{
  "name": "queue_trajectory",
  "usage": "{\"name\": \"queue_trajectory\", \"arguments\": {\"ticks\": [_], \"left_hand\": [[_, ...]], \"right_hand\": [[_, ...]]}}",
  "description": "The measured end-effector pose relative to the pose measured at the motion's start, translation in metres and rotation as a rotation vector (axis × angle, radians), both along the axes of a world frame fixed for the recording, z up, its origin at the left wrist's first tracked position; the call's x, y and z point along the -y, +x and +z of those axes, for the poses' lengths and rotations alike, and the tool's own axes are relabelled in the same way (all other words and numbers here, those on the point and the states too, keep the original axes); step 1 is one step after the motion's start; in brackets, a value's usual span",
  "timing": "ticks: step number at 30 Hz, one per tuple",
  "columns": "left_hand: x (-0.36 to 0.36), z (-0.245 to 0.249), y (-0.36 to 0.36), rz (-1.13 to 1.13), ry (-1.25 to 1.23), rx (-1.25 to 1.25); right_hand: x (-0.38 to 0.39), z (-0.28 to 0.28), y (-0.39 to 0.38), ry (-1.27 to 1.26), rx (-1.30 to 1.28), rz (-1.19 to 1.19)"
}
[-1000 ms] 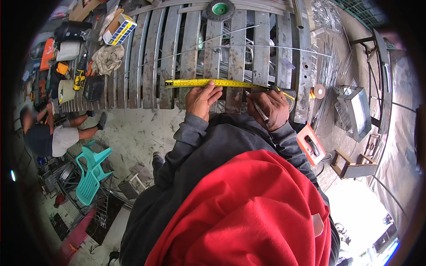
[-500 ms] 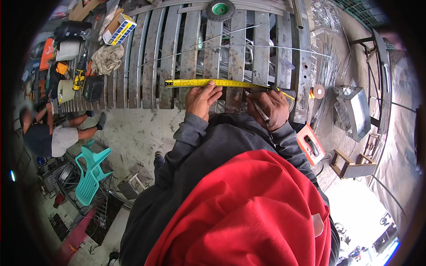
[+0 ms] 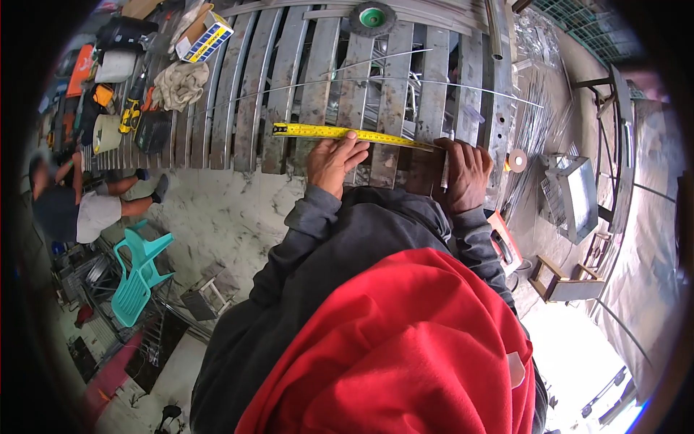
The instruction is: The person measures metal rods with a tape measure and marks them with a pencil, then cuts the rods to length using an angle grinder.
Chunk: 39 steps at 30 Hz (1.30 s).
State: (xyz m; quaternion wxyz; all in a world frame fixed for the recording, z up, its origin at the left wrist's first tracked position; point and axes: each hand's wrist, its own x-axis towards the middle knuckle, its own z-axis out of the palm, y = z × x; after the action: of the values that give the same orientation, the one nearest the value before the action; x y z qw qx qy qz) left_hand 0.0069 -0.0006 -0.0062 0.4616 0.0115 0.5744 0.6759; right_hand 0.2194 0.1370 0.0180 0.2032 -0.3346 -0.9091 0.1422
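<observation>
A yellow tape measure blade (image 3: 311,131) lies stretched across the near ends of the metal slats (image 3: 315,69). My left hand (image 3: 335,165) pinches the blade near its middle, thumb and index finger on it. My right hand (image 3: 466,173) is at the blade's right end, its fingers curled over something dark, probably the tape case, mostly hidden. A white marker (image 3: 447,160) points up along the inner side of my right hand. Farther up, thin metal rods (image 3: 347,78) lie across the slats.
A green-centred disc (image 3: 372,17) lies at the far edge. Left on the bench are a rag (image 3: 181,85), a rivet box (image 3: 208,42) and a yellow drill (image 3: 131,114). A person (image 3: 79,210) and a teal chair (image 3: 137,269) are at left; a metal box (image 3: 571,195) is at right.
My right hand has moved right, to the blade's right end, and the marker has swung from slanting to nearly upright. My left hand stays on the blade. The view has shifted slightly.
</observation>
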Motion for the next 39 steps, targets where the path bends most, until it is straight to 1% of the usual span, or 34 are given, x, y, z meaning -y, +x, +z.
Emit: {"name": "queue_trajectory", "arguments": {"ticks": [3,5,8,10,11,13,14,16,17,19,24,30,32,34,35,39], "left_hand": [[0.002,0.003,-0.001,-0.028,0.022,-0.013],[0.004,0.003,-0.002,-0.049,0.036,-0.019],[0.006,0.002,-0.002,-0.060,0.017,-0.019],[0.005,0.004,-0.002,-0.110,-0.083,-0.028],[0.005,0.005,-0.004,-0.110,-0.083,-0.030],[0.005,0.009,-0.009,-0.226,-0.198,0.030],[0.006,0.012,-0.011,-0.227,-0.197,0.030],[0.006,0.019,-0.012,-0.301,-0.260,0.097],[0.007,0.019,-0.011,-0.301,-0.259,0.097],[0.009,0.017,-0.009,-0.386,-0.257,0.099],[0.009,0.010,-0.002,-0.412,-0.207,0.098],[0.006,0.013,0.001,-0.447,-0.201,0.091],[0.004,0.014,0.002,-0.453,-0.191,0.087],[0.003,0.013,0.002,-0.454,-0.197,0.077],[0.003,0.012,0.002,-0.462,-0.192,0.077],[-0.001,0.014,0.003,-0.477,-0.171,0.067]], "right_hand": [[-0.003,-0.003,0.000,-0.011,0.062,-0.021],[-0.005,-0.004,-0.001,-0.019,-0.033,-0.032],[-0.007,-0.009,-0.001,-0.007,-0.060,-0.085],[-0.007,-0.009,-0.001,-0.006,-0.068,-0.100],[-0.008,-0.008,-0.002,-0.016,-0.042,-0.093],[-0.010,-0.009,-0.002,-0.026,-0.019,-0.089],[-0.010,-0.010,-0.002,-0.039,-0.032,-0.089],[-0.010,-0.008,-0.001,-0.050,-0.042,-0.089],[-0.009,-0.004,-0.002,-0.042,-0.042,-0.085],[-0.009,-0.005,-0.004,-0.031,-0.046,-0.085],[-0.009,-0.009,-0.003,-0.068,-0.083,-0.113],[-0.010,-0.011,0.001,-0.059,-0.058,-0.092],[-0.011,-0.017,0.001,-0.059,-0.054,-0.119],[-0.008,-0.020,-0.001,-0.019,-0.150,-0.187],[-0.006,-0.020,0.000,-0.021,-0.129,-0.203],[-0.004,-0.020,-0.001,-0.007,-0.178,-0.225]]}}
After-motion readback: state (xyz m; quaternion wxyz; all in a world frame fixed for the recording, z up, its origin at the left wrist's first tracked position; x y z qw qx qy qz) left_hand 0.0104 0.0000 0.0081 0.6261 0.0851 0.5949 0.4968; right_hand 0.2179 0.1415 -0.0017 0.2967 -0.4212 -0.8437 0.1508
